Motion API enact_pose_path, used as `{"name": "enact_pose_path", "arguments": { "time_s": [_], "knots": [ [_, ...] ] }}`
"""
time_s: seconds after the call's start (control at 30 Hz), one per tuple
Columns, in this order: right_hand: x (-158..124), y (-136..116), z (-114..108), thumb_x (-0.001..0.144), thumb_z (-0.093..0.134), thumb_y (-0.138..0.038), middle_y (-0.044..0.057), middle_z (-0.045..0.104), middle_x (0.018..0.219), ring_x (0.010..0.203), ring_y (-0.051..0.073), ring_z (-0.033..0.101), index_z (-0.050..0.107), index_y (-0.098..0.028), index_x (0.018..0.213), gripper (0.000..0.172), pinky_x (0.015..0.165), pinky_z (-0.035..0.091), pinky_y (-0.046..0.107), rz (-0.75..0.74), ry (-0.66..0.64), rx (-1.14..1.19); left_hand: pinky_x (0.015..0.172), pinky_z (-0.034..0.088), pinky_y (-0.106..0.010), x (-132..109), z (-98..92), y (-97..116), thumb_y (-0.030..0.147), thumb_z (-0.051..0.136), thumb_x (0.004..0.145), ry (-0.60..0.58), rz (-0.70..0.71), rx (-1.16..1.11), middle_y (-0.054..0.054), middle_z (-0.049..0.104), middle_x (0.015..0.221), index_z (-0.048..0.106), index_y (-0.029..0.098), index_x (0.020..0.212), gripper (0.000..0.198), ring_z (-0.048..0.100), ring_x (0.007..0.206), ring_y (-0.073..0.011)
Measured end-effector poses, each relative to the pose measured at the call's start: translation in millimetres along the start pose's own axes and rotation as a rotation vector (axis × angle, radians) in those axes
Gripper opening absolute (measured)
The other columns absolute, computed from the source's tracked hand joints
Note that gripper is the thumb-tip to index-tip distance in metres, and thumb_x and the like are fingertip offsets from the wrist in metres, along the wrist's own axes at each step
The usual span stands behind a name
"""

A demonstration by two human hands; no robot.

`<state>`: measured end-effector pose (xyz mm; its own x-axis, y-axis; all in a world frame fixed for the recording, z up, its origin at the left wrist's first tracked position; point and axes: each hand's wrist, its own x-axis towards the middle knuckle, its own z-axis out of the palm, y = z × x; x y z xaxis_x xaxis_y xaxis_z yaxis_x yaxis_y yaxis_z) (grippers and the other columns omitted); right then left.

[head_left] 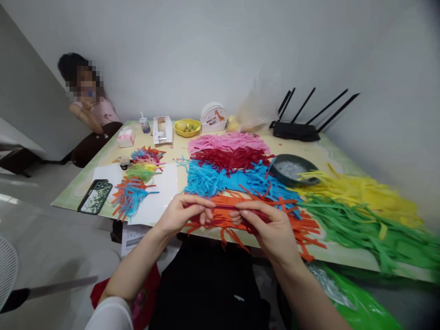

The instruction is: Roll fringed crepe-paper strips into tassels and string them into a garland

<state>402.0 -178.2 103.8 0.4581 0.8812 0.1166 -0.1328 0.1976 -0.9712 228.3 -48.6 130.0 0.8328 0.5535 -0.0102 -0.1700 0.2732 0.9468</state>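
Observation:
My left hand [187, 213] and my right hand [263, 222] are raised over the table's front edge, fingers closed in pinches. Between them they stretch a thin dark red strip [225, 207], one end in each hand. Just behind and below lies a pile of orange strips [223, 217]. Beyond it are heaps of blue strips [206, 178], dark red strips [230, 159] and pink strips [227, 143]. To the right spread yellow strips [371, 195] and green strips [364, 229]. Several multicoloured tassels [130, 195] lie left of my left hand on white paper [168, 183].
A dark bowl [309, 162] with clear bits inside stands behind my right hand. A phone [96, 197] lies at the left edge. Along the wall are a yellow fruit dish [187, 134], a white holder [213, 123] and a black router [297, 131]. A person [99, 112] sits back left.

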Motion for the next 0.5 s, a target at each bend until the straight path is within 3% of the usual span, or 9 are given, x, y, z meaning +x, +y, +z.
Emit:
{"name": "enact_pose_path", "arguments": {
  "time_s": [0.2,0.33,0.43,0.5],
  "knots": [
    [-1.7,3.2,3.7,0.083,0.070,-0.023,0.002,0.075,0.075,0.065,0.014,0.072,0.076,-0.024,0.083,0.007,0.065,0.061,0.022,-0.123,-0.005,0.019,0.053,0.044,-0.021,-1.6,4.7,-4.8,0.019,0.069,0.072,0.060,0.075,0.008,-0.005,0.067,0.065,0.076,0.013,0.070,0.009,0.054,0.050,-0.0072],
    [-4.3,-0.2,-2.1,0.086,0.061,-0.013,0.001,0.074,0.078,0.069,0.013,0.071,0.074,-0.024,0.086,0.017,0.066,0.059,0.021,-0.276,-0.053,-0.136,0.057,0.047,-0.022,-5.7,-1.7,0.0,0.023,0.065,0.079,-0.029,0.105,0.124,-0.006,0.069,0.068,0.075,0.014,0.074,0.015,0.058,0.054,-0.0100],
    [-4.8,-10.4,-6.6,0.084,0.058,-0.006,0.000,0.073,0.078,0.072,0.013,0.070,0.072,-0.023,0.087,0.023,0.067,0.057,0.022,-0.442,-0.114,-0.350,0.078,0.052,-0.030,-8.3,-7.2,19.2,0.026,0.062,0.084,-0.165,0.095,0.458,-0.011,0.074,0.088,0.073,0.015,0.078,0.016,0.069,0.082,-0.0192],
    [-3.8,-19.5,-6.0,0.082,0.056,-0.002,0.001,0.073,0.079,0.074,0.013,0.070,0.071,-0.022,0.087,0.025,0.069,0.055,0.022,-0.545,-0.187,-0.471,0.095,0.047,-0.035,-7.9,-7.3,33.7,0.025,0.062,0.086,-0.187,0.158,0.653,-0.013,0.073,0.108,0.072,0.016,0.085,0.013,0.065,0.106,-0.0240]
  ]
}}
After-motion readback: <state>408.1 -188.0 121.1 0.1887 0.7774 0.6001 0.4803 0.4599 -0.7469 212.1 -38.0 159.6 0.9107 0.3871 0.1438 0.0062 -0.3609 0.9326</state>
